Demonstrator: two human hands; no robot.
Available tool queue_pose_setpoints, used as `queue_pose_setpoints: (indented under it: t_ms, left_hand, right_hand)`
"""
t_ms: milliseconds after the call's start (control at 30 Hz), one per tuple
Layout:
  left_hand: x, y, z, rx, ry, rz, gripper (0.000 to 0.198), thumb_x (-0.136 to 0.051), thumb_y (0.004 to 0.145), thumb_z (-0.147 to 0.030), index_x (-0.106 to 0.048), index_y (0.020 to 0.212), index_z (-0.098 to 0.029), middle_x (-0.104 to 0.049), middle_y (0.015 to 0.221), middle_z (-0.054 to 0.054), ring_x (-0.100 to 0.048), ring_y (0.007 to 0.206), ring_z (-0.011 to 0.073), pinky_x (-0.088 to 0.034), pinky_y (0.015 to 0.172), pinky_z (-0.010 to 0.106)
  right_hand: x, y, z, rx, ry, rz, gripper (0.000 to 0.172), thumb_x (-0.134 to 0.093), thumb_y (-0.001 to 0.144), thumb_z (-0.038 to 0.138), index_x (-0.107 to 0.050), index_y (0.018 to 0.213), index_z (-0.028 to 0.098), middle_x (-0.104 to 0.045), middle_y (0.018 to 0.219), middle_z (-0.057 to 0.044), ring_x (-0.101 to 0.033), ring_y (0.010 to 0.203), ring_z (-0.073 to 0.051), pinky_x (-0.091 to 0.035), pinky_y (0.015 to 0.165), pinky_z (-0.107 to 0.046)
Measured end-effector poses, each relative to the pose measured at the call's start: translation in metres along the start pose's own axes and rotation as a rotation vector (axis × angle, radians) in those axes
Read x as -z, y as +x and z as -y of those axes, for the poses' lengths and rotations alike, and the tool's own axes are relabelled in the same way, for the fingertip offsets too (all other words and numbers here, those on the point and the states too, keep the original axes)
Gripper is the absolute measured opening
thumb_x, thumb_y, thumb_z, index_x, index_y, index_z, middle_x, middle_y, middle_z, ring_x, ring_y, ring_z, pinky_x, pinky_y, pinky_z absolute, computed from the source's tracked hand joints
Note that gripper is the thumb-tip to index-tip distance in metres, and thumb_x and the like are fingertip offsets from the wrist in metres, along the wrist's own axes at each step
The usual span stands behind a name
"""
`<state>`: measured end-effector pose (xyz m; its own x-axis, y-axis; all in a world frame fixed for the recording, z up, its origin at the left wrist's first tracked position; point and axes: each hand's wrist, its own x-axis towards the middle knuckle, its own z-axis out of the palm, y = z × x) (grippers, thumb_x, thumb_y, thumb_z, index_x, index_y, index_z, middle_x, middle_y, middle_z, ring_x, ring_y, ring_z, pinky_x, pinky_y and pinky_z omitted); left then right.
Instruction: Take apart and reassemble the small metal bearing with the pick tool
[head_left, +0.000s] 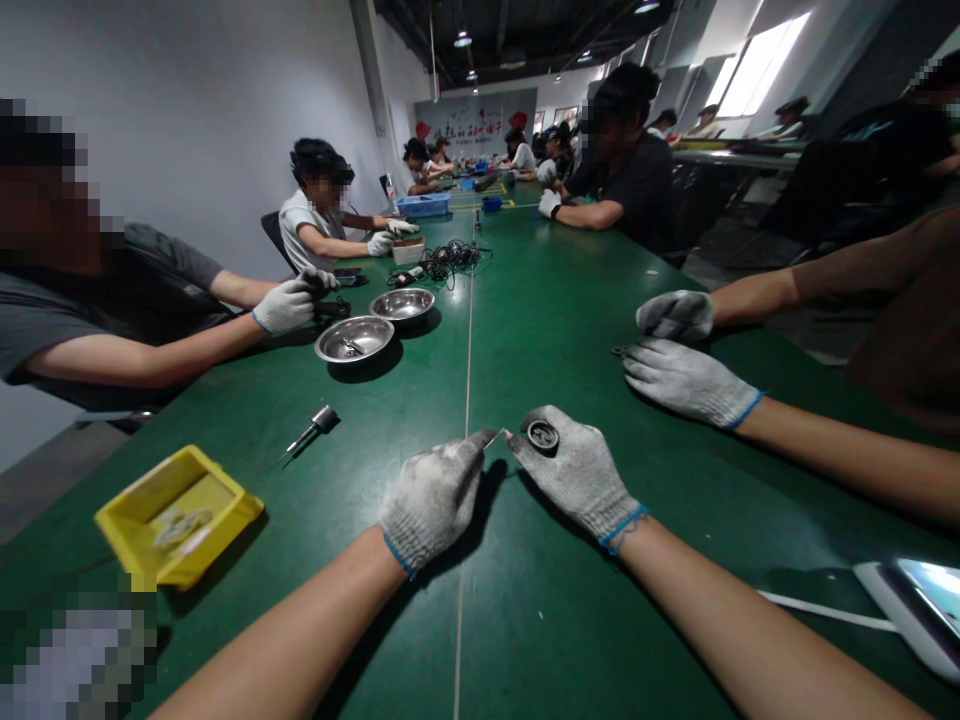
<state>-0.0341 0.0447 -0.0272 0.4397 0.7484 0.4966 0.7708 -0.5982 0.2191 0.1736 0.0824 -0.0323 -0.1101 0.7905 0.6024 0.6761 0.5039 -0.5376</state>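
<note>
My left hand (435,495), in a whitish work glove with a blue cuff edge, is closed on a thin metal piece (493,438) that points toward my other hand. Just right of it, my right hand (574,460), gloved the same way, holds a dark round part (543,436) with a ridged face against its fingers. The thumb and finger of my right hand come close to the tip of the thin piece; whether they touch it is too small to tell. Both hands are over the green table (405,640), on either side of its pale centre line.
A yellow tray (217,545) with small clear items lies left, near a metal tool (315,428). Two steel bowls (343,357) and tangled black cables (454,258) are farther back. A co-worker's gloved hands (686,380) are at the right, above a white-edged device (892,600). Other people sit along the table.
</note>
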Motion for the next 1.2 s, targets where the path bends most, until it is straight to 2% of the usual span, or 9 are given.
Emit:
queue_pose_setpoints:
  t_ms: [300, 667, 933, 1067, 1200]
  left_hand:
    - [0.0008, 0.0031, -0.0021, -0.030, 0.007, -0.028, 0.039, -0.038, 0.110, -0.034, -0.068, 0.127, -0.015, -0.079, 0.087, 0.011, -0.077, 0.073, 0.0234, -0.064, 0.067, 0.034]
    - [0.0020, 0.0017, -0.0024, -0.016, 0.013, 0.028, 0.035, -0.043, 0.107, -0.030, -0.065, 0.131, -0.017, -0.080, 0.093, 0.011, -0.077, 0.078, 0.0236, -0.064, 0.071, 0.035]
    - [0.0007, 0.0017, -0.0024, -0.008, 0.027, 0.045, 0.033, -0.046, 0.106, -0.028, -0.064, 0.132, -0.018, -0.079, 0.089, 0.009, -0.076, 0.074, 0.0226, -0.063, 0.068, 0.033]
    - [-0.0017, 0.0004, -0.0015, 0.003, 0.001, -0.023, 0.035, -0.045, 0.105, -0.023, -0.060, 0.136, -0.016, -0.079, 0.094, 0.010, -0.077, 0.079, 0.0233, -0.064, 0.071, 0.034]
    - [-0.0026, -0.0007, -0.0001, 0.008, -0.044, -0.187, 0.037, -0.046, 0.102, -0.016, -0.058, 0.137, -0.016, -0.078, 0.104, 0.011, -0.076, 0.089, 0.0221, -0.064, 0.081, 0.034]
  right_hand:
    - [-0.0003, 0.0004, -0.0002, 0.034, -0.019, -0.016, 0.037, -0.057, 0.098, 0.055, -0.065, 0.081, 0.022, -0.074, 0.068, -0.005, -0.072, 0.058, -0.021, -0.049, 0.055, -0.029]
    - [0.0012, 0.0007, 0.0013, 0.004, -0.009, 0.010, 0.038, -0.057, 0.097, 0.056, -0.065, 0.081, 0.022, -0.073, 0.068, -0.005, -0.071, 0.057, -0.021, -0.049, 0.056, -0.029]
    - [0.0001, -0.0005, -0.0008, -0.016, -0.011, 0.016, 0.037, -0.059, 0.095, 0.057, -0.065, 0.082, 0.023, -0.074, 0.069, -0.005, -0.071, 0.060, -0.022, -0.050, 0.057, -0.029]
    - [-0.0007, -0.0010, -0.0015, -0.006, 0.007, 0.024, 0.035, -0.062, 0.095, 0.055, -0.066, 0.083, 0.022, -0.074, 0.070, -0.005, -0.072, 0.060, -0.022, -0.049, 0.057, -0.029]
    - [-0.0013, -0.0013, -0.0025, 0.000, -0.012, 0.002, 0.037, -0.060, 0.096, 0.057, -0.065, 0.083, 0.022, -0.073, 0.068, -0.004, -0.071, 0.058, -0.021, -0.049, 0.056, -0.029]
